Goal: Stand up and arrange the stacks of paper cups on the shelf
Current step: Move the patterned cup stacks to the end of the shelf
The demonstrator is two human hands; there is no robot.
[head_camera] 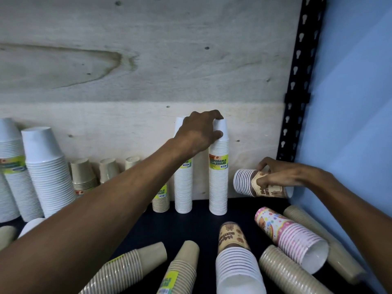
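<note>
The left hand [198, 132] reaches across the dark shelf [191, 225] and its grip is clamped on the top of a tall white cup stack [218, 183] that stands upright against the plywood back panel [148, 60], fingers over the top and thumb on the side. Just beside it to the left stands a second tall white stack [183, 187], also upright. The right hand [280, 175] holds a brown printed cup stack [261, 183] lying sideways above the shelf, near the blue wall [350, 102], fingers curled round its printed end. At the front, a pink polka-dot stack [290, 236], another brown printed stack [235, 253] and several beige stacks [131, 266] lie on their sides. At far left, wide white stacks [46, 172] stand upright, with short beige stacks [83, 175] behind the left forearm.
</note>
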